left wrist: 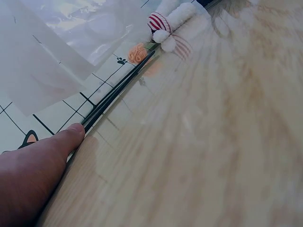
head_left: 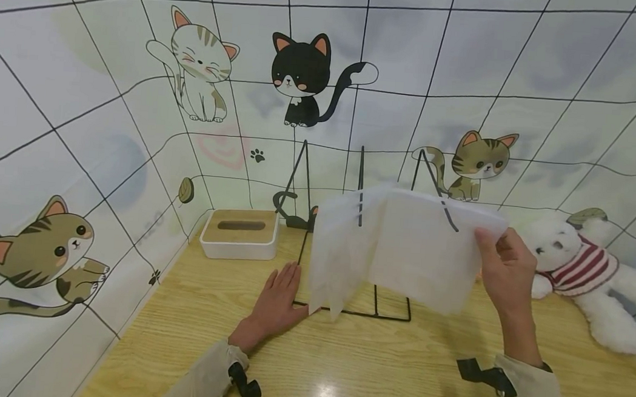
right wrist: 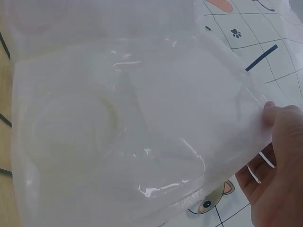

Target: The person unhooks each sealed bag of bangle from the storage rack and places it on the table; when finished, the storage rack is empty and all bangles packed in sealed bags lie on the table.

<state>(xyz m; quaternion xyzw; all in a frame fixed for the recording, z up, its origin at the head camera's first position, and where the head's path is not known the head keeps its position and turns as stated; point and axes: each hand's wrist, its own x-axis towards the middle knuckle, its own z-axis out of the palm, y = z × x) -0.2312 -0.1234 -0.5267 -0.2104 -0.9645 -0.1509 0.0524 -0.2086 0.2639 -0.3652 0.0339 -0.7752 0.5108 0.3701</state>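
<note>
Several frosted translucent plastic bags (head_left: 424, 247) hang spread out over the front of a black wire rack (head_left: 361, 171). My right hand (head_left: 507, 268) pinches their upper right corner between thumb and fingers. In the right wrist view, the glossy plastic bag (right wrist: 118, 123) stretches leftward from my right hand (right wrist: 284, 146). Palm down, my left hand (head_left: 276, 299) lies on the table at the rack's left front, fingers extended. Its thumb (left wrist: 64, 139) touches the end of the rack's base bar (left wrist: 109, 99) in the left wrist view. The bags hide much of the rack's middle.
A white tissue box (head_left: 238, 250) with a wooden lid stands behind my left hand. At the right sits a white plush toy (head_left: 582, 263) in a striped top. The wooden table (head_left: 340, 364) meets a cat-patterned wall covering (head_left: 393, 39) at the back and left.
</note>
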